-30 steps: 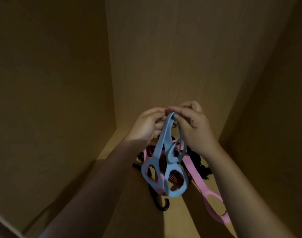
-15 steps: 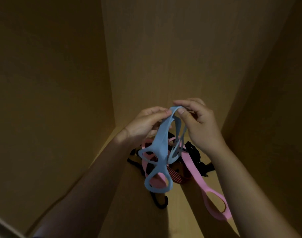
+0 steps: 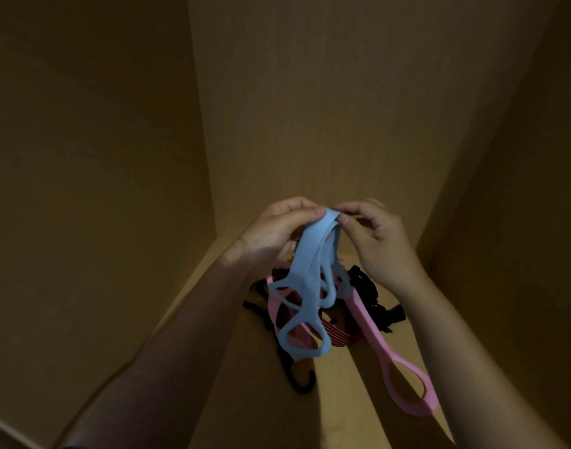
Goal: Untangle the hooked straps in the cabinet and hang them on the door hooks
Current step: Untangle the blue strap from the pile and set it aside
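A light blue strap with looped ends hangs folded over, above the cabinet floor. My left hand and my right hand both pinch its top fold, thumbs almost touching. Below it lies a tangle: a pink strap runs out to the right and ends in a big loop, a red and black striped strap sits under the blue loops, and a black strap with buckles lies behind. A black hook pokes out toward me. The blue strap's lower loops overlap the pink one; whether they are linked I cannot tell.
Wooden cabinet walls close in on the left, back and right. The wooden cabinet floor shows in front of the tangle. No door hooks are in view.
Both hands have lifted the blue strap's top fold higher and drawn the strap up, so its lower loops hang longer and more stretched over the pile.
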Demonstrator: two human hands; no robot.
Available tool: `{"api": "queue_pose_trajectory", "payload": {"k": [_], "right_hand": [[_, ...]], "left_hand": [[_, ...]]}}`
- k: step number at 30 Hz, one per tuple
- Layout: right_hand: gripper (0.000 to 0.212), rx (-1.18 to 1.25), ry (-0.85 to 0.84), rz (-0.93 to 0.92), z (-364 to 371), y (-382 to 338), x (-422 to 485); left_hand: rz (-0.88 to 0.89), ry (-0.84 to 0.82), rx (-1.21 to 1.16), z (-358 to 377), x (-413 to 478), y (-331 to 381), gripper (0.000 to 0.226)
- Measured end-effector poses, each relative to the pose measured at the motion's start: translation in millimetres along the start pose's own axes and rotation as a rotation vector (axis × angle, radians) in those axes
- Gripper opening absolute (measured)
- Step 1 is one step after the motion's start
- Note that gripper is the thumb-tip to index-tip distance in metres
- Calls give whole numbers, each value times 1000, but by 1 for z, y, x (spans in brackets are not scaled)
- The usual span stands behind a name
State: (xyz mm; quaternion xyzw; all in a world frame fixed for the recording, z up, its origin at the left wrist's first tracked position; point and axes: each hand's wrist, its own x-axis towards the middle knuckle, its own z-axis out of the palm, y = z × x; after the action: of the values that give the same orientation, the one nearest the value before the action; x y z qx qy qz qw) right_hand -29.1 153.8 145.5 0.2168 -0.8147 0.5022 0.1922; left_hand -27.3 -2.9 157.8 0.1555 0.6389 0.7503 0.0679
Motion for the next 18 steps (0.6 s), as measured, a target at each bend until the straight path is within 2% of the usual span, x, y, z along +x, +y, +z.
{"api": "queue_pose_trajectory", "payload": {"k": [3,5,7,9,14,16,18], "right_hand": [[16,2,-39,48,1,4,-5],[17,80,-87,121,4,5,-11],[21,186,-153,198,8,6,-18],[25,207,-216,249,13,10,-22],[22,47,-192,245,21,19,-23],[17,-49,-158,220,23,22,-20],[17,-86,-105,162,23,26,-19]], "left_hand": [[19,44,-49,2,4,0,24],[8,53,-211,4,5,2,26],[0,33,-353,4,6,4,39],[23,17,-409,2,7,4,43],[19,75,-464,1,6,-1,32],[-37,115,-465,-2,6,-6,40],[-152,131,-356,-7,5,-10,51]]}}
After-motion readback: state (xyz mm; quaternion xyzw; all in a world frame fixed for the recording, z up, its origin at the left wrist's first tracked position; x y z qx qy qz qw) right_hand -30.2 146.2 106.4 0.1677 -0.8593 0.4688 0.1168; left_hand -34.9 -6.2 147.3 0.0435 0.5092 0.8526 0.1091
